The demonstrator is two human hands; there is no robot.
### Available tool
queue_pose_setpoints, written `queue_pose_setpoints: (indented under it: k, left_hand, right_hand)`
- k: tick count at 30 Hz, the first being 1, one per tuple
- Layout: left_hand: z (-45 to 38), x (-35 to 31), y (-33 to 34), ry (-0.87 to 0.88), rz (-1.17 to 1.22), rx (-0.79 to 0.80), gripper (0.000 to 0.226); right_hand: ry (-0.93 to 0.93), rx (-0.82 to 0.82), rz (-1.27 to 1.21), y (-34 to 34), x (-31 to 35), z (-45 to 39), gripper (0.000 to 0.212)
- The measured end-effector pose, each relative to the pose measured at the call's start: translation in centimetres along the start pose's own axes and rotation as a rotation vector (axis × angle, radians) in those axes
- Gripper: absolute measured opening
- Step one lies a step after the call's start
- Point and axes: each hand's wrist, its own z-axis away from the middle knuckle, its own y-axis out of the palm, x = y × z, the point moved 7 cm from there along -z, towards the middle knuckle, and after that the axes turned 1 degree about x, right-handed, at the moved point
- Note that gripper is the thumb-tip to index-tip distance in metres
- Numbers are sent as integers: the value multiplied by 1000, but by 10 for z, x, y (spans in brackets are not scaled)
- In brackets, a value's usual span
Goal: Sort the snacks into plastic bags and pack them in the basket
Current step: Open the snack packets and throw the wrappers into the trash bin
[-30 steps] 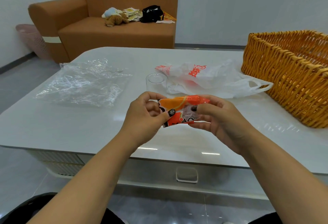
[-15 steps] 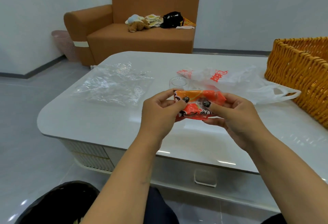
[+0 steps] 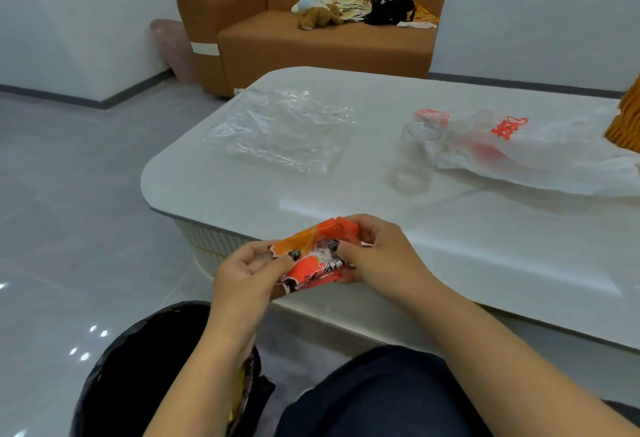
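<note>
We see a glossy plastic snack wrapper (image 3: 313, 260), crinkled clear plastic bag (image 3: 282, 133), and smooth glossy table (image 3: 346, 194).

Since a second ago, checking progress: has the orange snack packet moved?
Yes. The orange snack packet came back from above the table to its near-left corner edge.

Table (image 3: 346, 201): white, glossy top with rounded corners, standing on a pale tiled floor (image 3: 69, 211).
Clear plastic bag (image 3: 280, 131): lies flat and crinkled on the far left part of the top.
Glass (image 3: 415, 156): clear, upright, right of the clear bag, just beside the white bag.
White plastic bag (image 3: 540, 156): red print, slumped on the right part.
Basket (image 3: 627, 121): orange wicker, only a corner showing at the right edge.
</note>
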Motion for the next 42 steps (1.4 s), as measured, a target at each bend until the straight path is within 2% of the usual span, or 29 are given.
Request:
queue_pose_setpoints:
  k: [5,8,10,12,15,17,21,27,32,35,39,42]
  left_hand:
    - [5,24,-60,-55,-54,-85,13]
    - [9,45,-110,-105,-100,-243,14]
    - [13,67,-149,-157,-226,-371,15]
    - [17,90,-182,-227,-449,-469,16]
    - [19,119,-205,-316,-741,-492,16]
    - [15,135,-208,-329,-813,-473,18]
    - [-4,172,-207,-387,-924,-418,40]
    - [-29,230,-213,-515,-1226,-220,28]
    - [-36,264,-214,-568,-1447,-42,36]
    - [-34,290,-213,-678,-1484,87,36]
    - [-31,311,-198,-814,-1453,349,57]
    - [-30,304,-196,-867,-1470,326,61]
  right_hand:
    - [52,118,135,45,-23,-6,31]
    - [6,162,284,49,-26,-5,41]
    - [-34,181,381,49,-26,-4,43]
    - [-72,189,456,49,-26,-3,41]
    - [-126,225,583,54,-26,-2,36]
    - [-151,238,635,55,-26,-1,33]
    - [-190,302,732,60,-26,2,33]
    - [-276,490,917,79,-28,16,37]
    - [-300,583,1046,90,-27,28,39]
    - [-285,621,1105,92,-30,31,39]
    - [-239,652,1135,92,-35,29,38]
    - [-228,660,1128,93,-37,27,37]
